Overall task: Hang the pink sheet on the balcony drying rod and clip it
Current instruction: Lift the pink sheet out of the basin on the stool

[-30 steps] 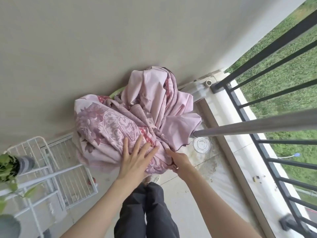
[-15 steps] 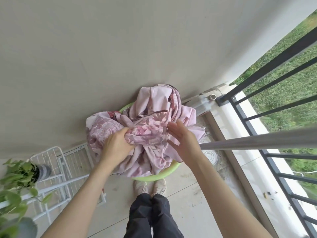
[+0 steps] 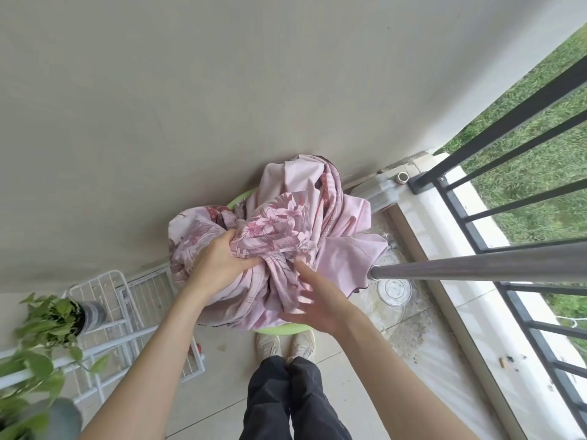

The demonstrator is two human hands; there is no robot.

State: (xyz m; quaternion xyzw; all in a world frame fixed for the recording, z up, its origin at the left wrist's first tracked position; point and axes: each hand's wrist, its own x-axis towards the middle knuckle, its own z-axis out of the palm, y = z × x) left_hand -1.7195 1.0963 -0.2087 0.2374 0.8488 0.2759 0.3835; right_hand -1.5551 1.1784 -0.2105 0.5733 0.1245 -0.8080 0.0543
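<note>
The pink flower-patterned sheet [image 3: 286, 223] lies bunched in a green basin [image 3: 279, 329] on the balcony floor by the wall. My left hand [image 3: 219, 258] grips a fold of the sheet on its left side, fingers curled into the cloth. Lower on the heap, my right hand [image 3: 314, 300] is blurred, with its fingers spread against the near side of the sheet. The metal drying rod [image 3: 476, 266] runs in from the right, its end just right of the heap.
A black balcony railing [image 3: 495, 128] and a white ledge [image 3: 460, 281] run along the right, grass beyond. A white wire rack [image 3: 133, 300] and a potted plant [image 3: 54, 315] stand at the left. A round floor drain [image 3: 394, 290] sits under the rod end.
My left hand went from flat on the sheet to gripping a fold. My right hand came off the top of the heap and dropped to its near side.
</note>
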